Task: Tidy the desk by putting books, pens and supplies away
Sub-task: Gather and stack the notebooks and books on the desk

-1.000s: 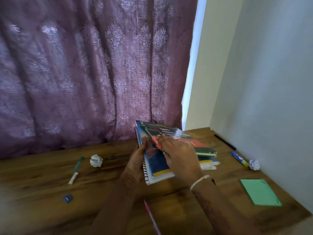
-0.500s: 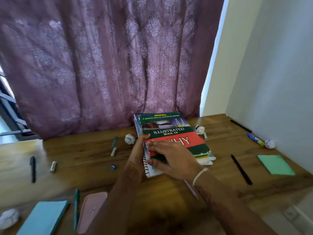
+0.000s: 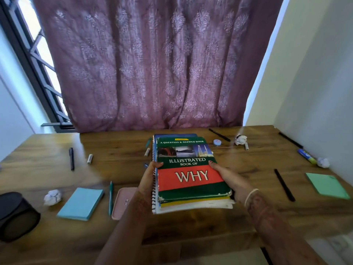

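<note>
**Both hands grasping a stack of books at the centre of a wooden desk**

A stack of books [image 3: 191, 176] occupies the middle of the desk [image 3: 248, 213], its top cover reading "Illustrated Book of WHY"; a spiral-bound notebook [image 3: 154, 196] lies lowest in the stack. The left hand [image 3: 148, 181] grips the left edge of the stack, thumb over the cover and fingers curled beneath. The right hand [image 3: 232, 180] grips the right edge likewise, thumb on the cover, remaining fingers hidden under the books. Whether the stack rests on the desk or is raised slightly cannot be told.

Left of the stack lie a pink case [image 3: 122, 202], touching the left forearm in the view, then a teal pen [image 3: 110, 197], a light-blue notepad [image 3: 81, 203], a crumpled paper ball [image 3: 52, 197] and, farthest left, a black mesh holder [image 3: 16, 217]. Farther back on that side are a dark pen [image 3: 71, 158] and a small white cap-like item [image 3: 89, 158]. Just behind the stack's left corner sits a teal marker [image 3: 148, 148].

Right of the stack lie a black pen [image 3: 284, 184] and a green notepad [image 3: 327, 185]. Behind and to the right are a small blue round item [image 3: 217, 142], another black pen [image 3: 219, 134], a second paper ball [image 3: 240, 139], a blue-and-yellow glue stick [image 3: 306, 156] and a third paper ball [image 3: 323, 162] beside it. A mauve curtain [image 3: 162, 64] hangs behind the desk.
</note>
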A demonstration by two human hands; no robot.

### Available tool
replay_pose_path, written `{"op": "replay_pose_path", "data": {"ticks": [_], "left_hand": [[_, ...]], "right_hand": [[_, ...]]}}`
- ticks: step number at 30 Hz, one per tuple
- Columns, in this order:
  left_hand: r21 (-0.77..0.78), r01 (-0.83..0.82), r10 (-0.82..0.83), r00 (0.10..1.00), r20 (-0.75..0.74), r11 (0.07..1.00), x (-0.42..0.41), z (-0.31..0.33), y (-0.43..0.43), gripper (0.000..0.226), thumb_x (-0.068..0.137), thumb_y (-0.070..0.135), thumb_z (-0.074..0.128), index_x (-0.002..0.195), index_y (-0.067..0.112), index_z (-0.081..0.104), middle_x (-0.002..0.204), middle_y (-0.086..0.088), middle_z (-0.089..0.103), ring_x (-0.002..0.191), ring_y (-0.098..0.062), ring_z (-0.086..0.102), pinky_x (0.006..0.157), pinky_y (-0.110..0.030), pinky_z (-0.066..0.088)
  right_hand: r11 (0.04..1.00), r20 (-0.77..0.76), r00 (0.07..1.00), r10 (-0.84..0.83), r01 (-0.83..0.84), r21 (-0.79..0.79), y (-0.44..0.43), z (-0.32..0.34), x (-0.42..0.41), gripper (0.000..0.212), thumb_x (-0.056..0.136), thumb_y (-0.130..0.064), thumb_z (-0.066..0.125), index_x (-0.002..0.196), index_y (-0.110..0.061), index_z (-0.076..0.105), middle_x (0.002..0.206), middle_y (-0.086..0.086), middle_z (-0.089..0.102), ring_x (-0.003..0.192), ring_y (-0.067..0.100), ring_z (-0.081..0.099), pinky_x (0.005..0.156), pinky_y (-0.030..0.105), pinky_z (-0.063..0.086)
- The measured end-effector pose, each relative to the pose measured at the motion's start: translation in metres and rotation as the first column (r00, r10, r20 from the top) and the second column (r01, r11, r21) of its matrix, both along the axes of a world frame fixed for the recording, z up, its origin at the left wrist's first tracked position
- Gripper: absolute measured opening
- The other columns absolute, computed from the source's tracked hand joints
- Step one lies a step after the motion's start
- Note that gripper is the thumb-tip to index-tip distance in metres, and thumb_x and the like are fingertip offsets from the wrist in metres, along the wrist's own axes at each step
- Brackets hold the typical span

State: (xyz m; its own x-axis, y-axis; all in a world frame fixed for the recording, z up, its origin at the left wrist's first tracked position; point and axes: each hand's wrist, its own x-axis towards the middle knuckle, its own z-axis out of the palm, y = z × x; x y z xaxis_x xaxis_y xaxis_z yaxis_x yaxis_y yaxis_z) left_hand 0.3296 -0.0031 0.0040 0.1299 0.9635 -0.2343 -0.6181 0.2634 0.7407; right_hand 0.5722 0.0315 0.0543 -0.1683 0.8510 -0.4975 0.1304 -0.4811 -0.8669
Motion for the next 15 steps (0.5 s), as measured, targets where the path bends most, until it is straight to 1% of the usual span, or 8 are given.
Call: {"op": "replay_pose_path", "data": {"ticks": [2,3,4,6,8,9,12,15], "left_hand": [[-0.028,-0.008,0.007,1.0,-0.023,1.0,-0.002,-0.009,-0.01,0.097,0.048,0.03,0.085,0.134,0.008,0.047,0.111,-0.024,0.066,0.09,-0.037,0.067,0.079,-0.047,0.057],[-0.047,-0.015,0.014,0.999,-0.037,0.999,-0.002,-0.015,-0.016,0.102,0.045,0.029,0.086,0.136,0.007,0.046,0.114,-0.025,0.064,0.09,-0.037,0.066,0.08,-0.048,0.056],[-0.066,-0.016,0.013,0.999,-0.05,0.998,-0.001,-0.018,-0.023,0.101,0.047,0.029,0.083,0.137,0.005,0.044,0.117,-0.027,0.061,0.091,-0.038,0.065,0.081,-0.049,0.055],[-0.113,-0.034,0.027,0.997,-0.067,0.993,0.004,-0.022,-0.04,0.083,0.062,0.028,0.07,0.136,0.004,0.045,0.116,-0.029,0.061,0.09,-0.038,0.064,0.082,-0.048,0.054],[-0.176,-0.055,0.039,0.995,-0.089,0.983,0.009,-0.029,-0.054,0.062,0.074,0.026,0.059,0.13,0.003,0.049,0.108,-0.027,0.065,0.086,-0.038,0.065,0.082,-0.046,0.054],[-0.208,-0.057,0.038,0.995,-0.098,0.976,0.01,-0.032,-0.059,0.059,0.077,0.027,0.055,0.13,0.003,0.049,0.109,-0.028,0.065,0.087,-0.038,0.064,0.086,-0.047,0.051],[-0.278,-0.074,0.037,0.99,-0.136,0.958,0.009,-0.042,-0.065,0.064,0.074,0.031,0.06,0.132,0.006,0.049,0.116,-0.029,0.063,0.093,-0.04,0.063,0.097,-0.053,0.044],[-0.344,-0.078,0.004,0.978,-0.21,0.936,0.004,-0.05,-0.063,0.073,0.067,0.034,0.068,0.132,0.009,0.047,0.124,-0.029,0.06,0.103,-0.042,0.061,0.103,-0.059,0.039]], "right_hand": [[0.997,-0.065,0.997,-0.032,0.027,-0.07,-0.004,-0.015,0.005,0.06,0.074,-0.046,0.077,0.113,-0.004,0.062,0.091,0.02,0.073,0.069,0.031,0.071,0.059,0.036,0.059],[0.996,-0.078,0.997,-0.029,0.023,-0.087,-0.007,-0.025,0.006,0.064,0.07,-0.046,0.08,0.115,-0.005,0.06,0.094,0.021,0.073,0.072,0.032,0.072,0.061,0.039,0.06],[0.996,-0.079,0.997,-0.01,0.003,-0.089,-0.011,-0.032,0.007,0.064,0.07,-0.046,0.08,0.116,-0.005,0.061,0.095,0.021,0.073,0.073,0.032,0.072,0.065,0.042,0.061],[1.0,-0.057,0.998,0.014,-0.015,-0.023,-0.019,-0.049,0.008,0.06,0.07,-0.045,0.078,0.115,-0.007,0.064,0.093,0.018,0.074,0.076,0.031,0.073,0.071,0.044,0.06],[0.998,-0.05,0.999,-0.018,0.021,0.062,-0.027,-0.063,0.008,0.052,0.076,-0.035,0.077,0.116,-0.007,0.062,0.09,0.016,0.075,0.076,0.03,0.073,0.067,0.041,0.06],[0.996,-0.056,0.998,-0.028,0.033,0.085,-0.029,-0.068,0.009,0.045,0.08,-0.03,0.075,0.116,-0.007,0.061,0.088,0.014,0.075,0.074,0.028,0.074,0.064,0.039,0.06],[0.993,-0.051,0.998,-0.035,0.041,0.109,-0.038,-0.074,0.008,0.035,0.084,-0.022,0.072,0.113,-0.008,0.057,0.086,0.012,0.075,0.072,0.027,0.073,0.061,0.035,0.06],[0.991,-0.023,0.999,-0.041,0.044,0.124,-0.039,-0.082,0.006,0.037,0.084,-0.019,0.072,0.115,-0.005,0.059,0.092,0.015,0.073,0.078,0.03,0.072,0.07,0.041,0.061]]}}
